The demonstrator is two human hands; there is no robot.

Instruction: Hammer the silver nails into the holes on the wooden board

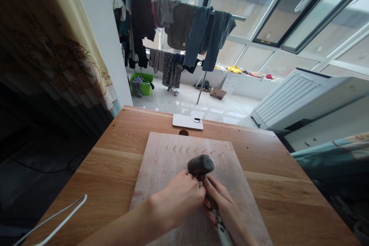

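Over the middle of a reddish-brown wooden board [161, 161], I hold a hammer with a blocky dark head [201, 165] and a worn, patchy handle [221, 227]. My right hand [223, 201] is closed around the handle, below the head. Just under the head, my left hand [184, 196] is curled in a fist against the hammer's neck; its fingertips are hidden. Beyond the head, several thin nails [196, 149] stand in a row near the board's far edge, most of them leaning.
The board lies on a wood-grain table [115, 161]. A white phone [187, 121] lies near the far edge, by a round hole [183, 132]. A bent white wire [66, 215] juts over the left front. Behind stand a laundry rack [198, 88] and a green basket [146, 88].
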